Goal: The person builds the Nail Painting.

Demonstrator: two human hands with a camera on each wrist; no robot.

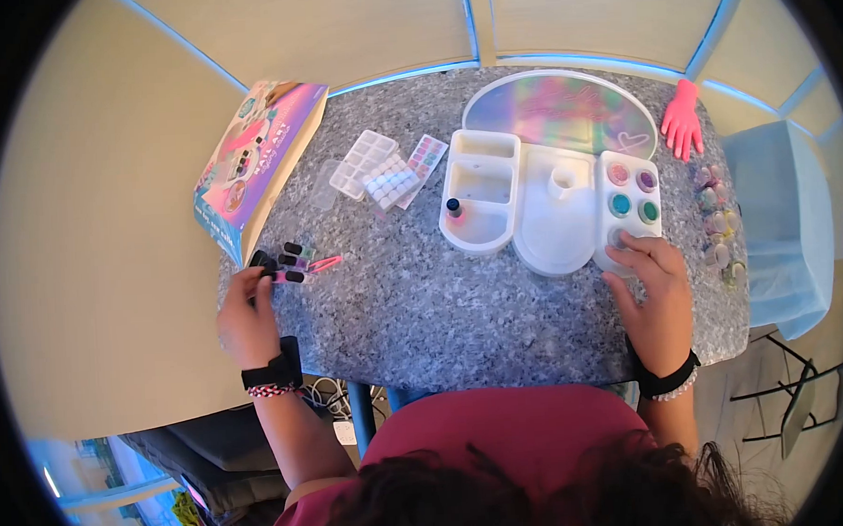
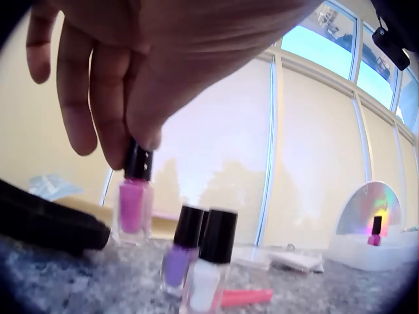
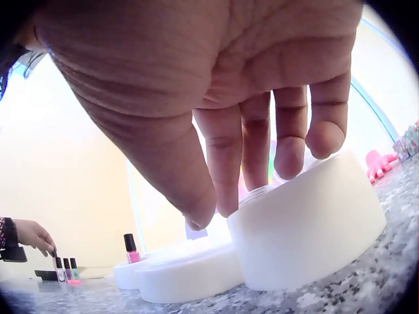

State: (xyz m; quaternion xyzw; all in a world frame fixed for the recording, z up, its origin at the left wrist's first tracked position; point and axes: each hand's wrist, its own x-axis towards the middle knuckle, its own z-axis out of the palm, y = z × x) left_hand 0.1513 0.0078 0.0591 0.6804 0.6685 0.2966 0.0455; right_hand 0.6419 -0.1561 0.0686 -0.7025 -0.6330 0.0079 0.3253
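Observation:
In the left wrist view, my left hand (image 2: 131, 72) pinches the black cap of a pink polish bottle (image 2: 133, 209) between thumb and fingers. Beside it stand a purple bottle (image 2: 177, 265) and a white one (image 2: 204, 284), with pink tweezers (image 1: 326, 264) lying close by. My right hand (image 1: 656, 300) rests its fingertips on the front end of the white tray's right section (image 1: 652, 217), at a round pot (image 1: 618, 238). Several glitter pots, such as a green one (image 1: 648, 212), sit behind those fingers. One bottle (image 1: 454, 211) stands in the tray's left section.
A nail art box (image 1: 259, 157) stands at the back left. White compartment cases (image 1: 364, 162) and a sticker sheet (image 1: 426, 157) lie mid-table. A semicircular iridescent panel (image 1: 561, 116) is behind the tray. Pink glove-like hand (image 1: 682, 122) and several small pots (image 1: 718, 222) are at the right.

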